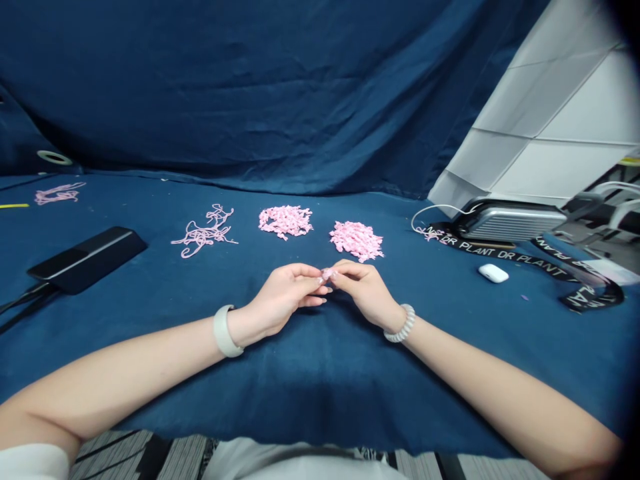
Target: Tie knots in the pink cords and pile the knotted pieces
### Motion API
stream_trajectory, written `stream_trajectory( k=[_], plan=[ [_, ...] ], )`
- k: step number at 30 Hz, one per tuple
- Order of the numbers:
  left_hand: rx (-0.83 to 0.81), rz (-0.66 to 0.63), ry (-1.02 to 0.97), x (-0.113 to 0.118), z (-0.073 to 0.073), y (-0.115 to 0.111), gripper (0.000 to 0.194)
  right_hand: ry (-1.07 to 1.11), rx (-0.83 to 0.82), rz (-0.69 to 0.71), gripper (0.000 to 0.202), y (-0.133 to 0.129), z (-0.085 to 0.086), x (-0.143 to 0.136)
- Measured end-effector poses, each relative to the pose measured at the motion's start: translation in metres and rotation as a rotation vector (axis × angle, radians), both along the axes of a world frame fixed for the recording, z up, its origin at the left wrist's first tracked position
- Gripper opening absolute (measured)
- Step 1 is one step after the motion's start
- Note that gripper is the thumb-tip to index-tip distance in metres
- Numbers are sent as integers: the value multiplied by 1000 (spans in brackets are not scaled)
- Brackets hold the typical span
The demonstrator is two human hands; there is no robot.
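Note:
A small pink piece (328, 273) is pinched between the fingertips of both hands, above the middle of the blue cloth. My left hand (287, 293) holds its left side between thumb and forefinger, the other fingers lying below. On the right side my right hand (365, 290) grips it with thumb and forefinger. Just beyond my right hand lies a heap of small pink pieces (357, 240). A second pink heap (285, 221) sits to its left. Further left, loose pink strings (206, 233) lie tangled on the cloth.
A black device (87, 259) with cables lies at the left, with more pink string (59, 193) behind it. On the right are a silver-black case (513, 221), a lettered black strap (500, 253) and a white earbud case (493, 273). A blue curtain (250, 87) hangs behind.

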State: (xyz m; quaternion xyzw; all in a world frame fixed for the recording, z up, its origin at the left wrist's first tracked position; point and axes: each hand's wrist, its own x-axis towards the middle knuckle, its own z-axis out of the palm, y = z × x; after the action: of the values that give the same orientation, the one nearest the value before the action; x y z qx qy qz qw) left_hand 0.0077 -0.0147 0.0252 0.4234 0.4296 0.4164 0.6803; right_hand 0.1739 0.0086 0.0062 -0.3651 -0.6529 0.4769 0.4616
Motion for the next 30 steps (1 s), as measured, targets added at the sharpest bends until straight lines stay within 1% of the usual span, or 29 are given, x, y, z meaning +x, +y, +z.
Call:
stream_trajectory(
  k=[4,8,11,16,22,30],
  plan=[
    [51,3,26,0,1,0,25,-3,14,4,13,-1,-1,0],
    [118,41,17,-3,1,4,24,-13,35,-5,13,0,-2,1],
    [193,65,89,-4,1,7,30,-30,63,-17,13,-1,-2,1],
    [313,33,224,-3,3,3,30,-28,86,-50,10,-3,0,-2],
    [348,32,257,-2,5,-1,29,-9,74,-78,11,-4,0,-4],
    [367,16,279,-3,5,0,28,9,68,-67,13,-5,1,-4]
  ],
)
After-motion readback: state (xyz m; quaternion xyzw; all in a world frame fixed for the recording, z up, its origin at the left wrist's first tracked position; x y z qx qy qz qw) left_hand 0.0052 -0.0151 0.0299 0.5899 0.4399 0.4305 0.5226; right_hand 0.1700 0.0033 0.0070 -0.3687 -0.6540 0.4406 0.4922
